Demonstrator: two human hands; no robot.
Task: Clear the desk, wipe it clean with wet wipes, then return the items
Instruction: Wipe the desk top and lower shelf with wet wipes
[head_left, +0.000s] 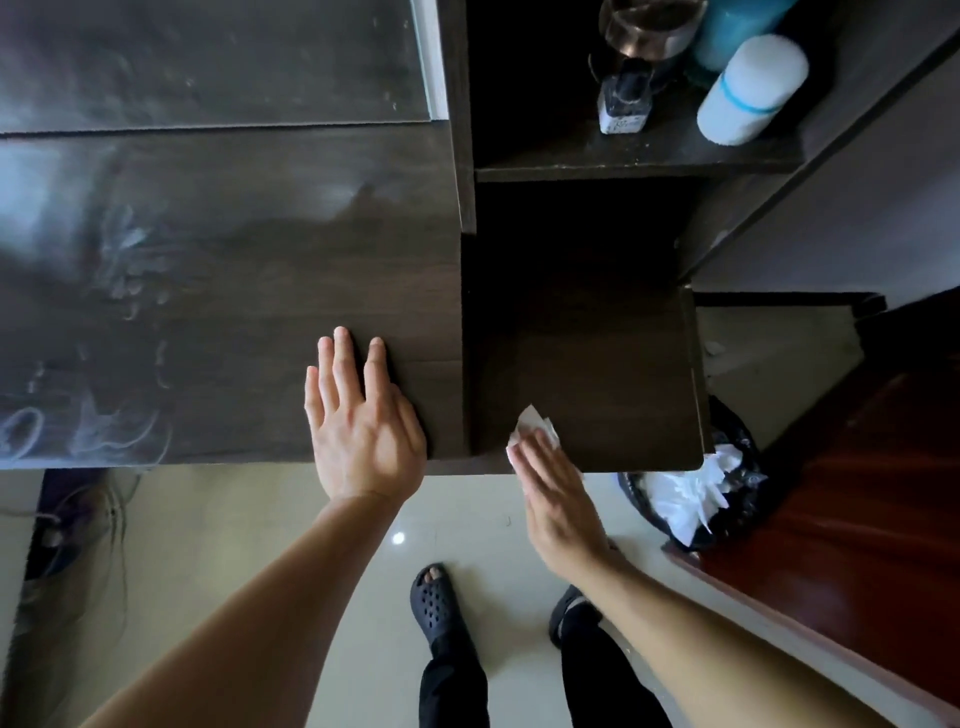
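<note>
Seen from above: the left hand (363, 421) lies flat, fingers straight, on the dark counter (234, 312) near its front right corner; at its 3 o'clock the right hand (558, 493) presses a white wipe (530, 428) under straight fingers onto a lower shelf (597, 364); a bin (727, 415) of used wipes sits at 4 o'clock. Overlapping strokes toward the shelf's back, palm flat, would likely clean best.

There are two hands (366, 431) (553, 493), one wet wipe (535, 427), one bin (737, 439), two sandals (439, 603) (571, 610) and one glass (649, 26).
</note>
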